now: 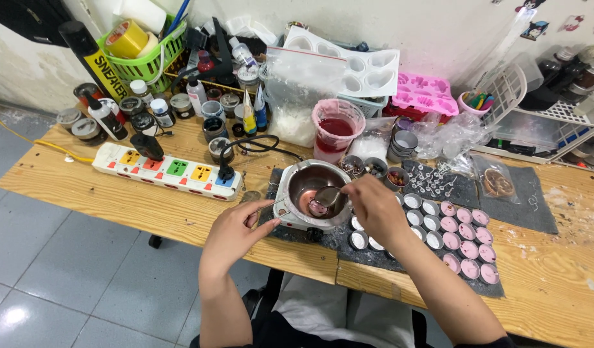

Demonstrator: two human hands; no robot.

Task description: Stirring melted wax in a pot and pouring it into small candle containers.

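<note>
Wooden workbench (149, 209): cluttered along the back; dark mat under the working area.

Power strip (168, 171): white, coloured sockets, laid left of the pot; two plugs seated.

Melting pot (311, 196): small round metal vessel on a white base, set on the mat; a shallow pool of reddish liquid is seen inside.

Plastic cup (336, 129): red liquid held, stood just behind the pot.

Tealight cups (448, 233): rows laid on the mat right of the pot; the right-hand ones are filled pink, those nearer the pot are empty metal.

Left hand (236, 231): thumb and forefinger are pinched on the pot's small side handle, remaining fingers loose.

Right hand (374, 205): closed around the handle of a metal spoon (327, 197), whose bowl is held inside the pot.

Risks, as judged: liquid could be dripped from the spoon across the mat if carried overfull to the cups; the pot could be tipped if the handle is pulled; spilled liquid could reach the nearby power strip.
</note>
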